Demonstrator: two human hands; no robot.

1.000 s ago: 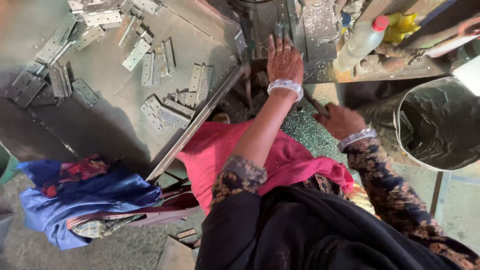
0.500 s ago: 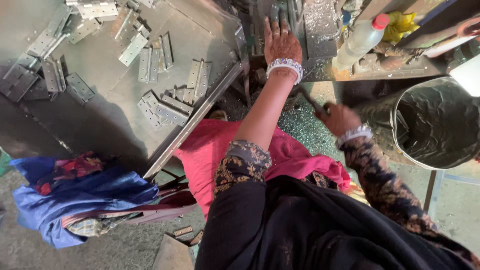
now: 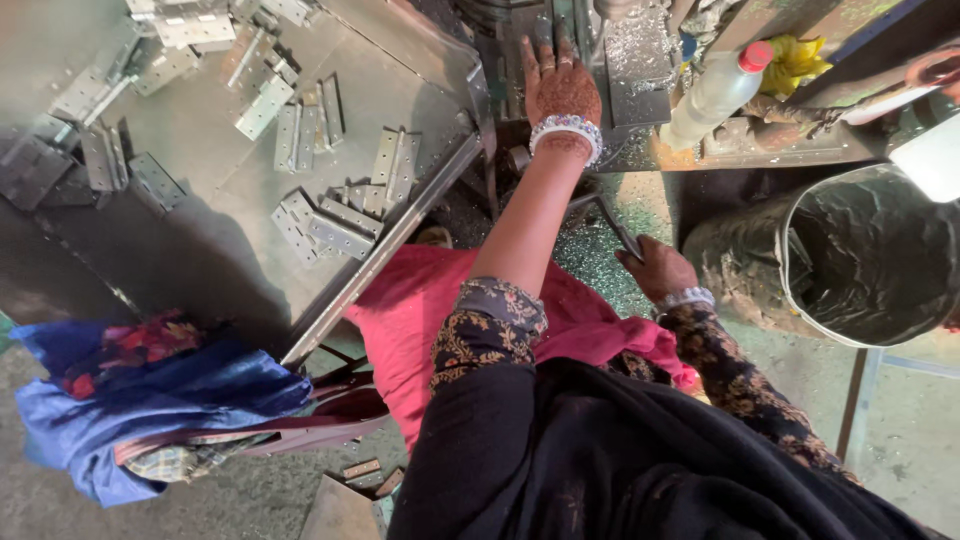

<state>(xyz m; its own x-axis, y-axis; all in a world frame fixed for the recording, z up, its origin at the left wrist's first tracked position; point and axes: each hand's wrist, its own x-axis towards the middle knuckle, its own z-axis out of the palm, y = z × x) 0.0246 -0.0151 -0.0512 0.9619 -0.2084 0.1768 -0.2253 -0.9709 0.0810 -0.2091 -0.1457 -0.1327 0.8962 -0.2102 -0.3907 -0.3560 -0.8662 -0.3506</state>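
My left hand (image 3: 560,85), with bead bangles at the wrist, lies flat with fingers apart on the bed of a metal machine (image 3: 640,60) strewn with shavings. Whatever is under the palm is hidden. My right hand (image 3: 655,268) is closed around a dark metal lever handle (image 3: 612,222) lower down, beside my knee. Several grey metal hinges (image 3: 335,225) lie scattered on a sheet-metal table (image 3: 230,270) to the left of my left arm. A pink cloth (image 3: 420,310) covers my lap.
A plastic bottle with a red cap (image 3: 715,95) leans on the machine's shelf at the right. A round bin lined with a dark bag (image 3: 870,255) stands at the right. A blue bundle of cloth (image 3: 150,400) lies at the lower left. Metal chips cover the floor.
My left hand has slid a little farther onto the machine bed. My right hand stays on the lever, shifted slightly lower.
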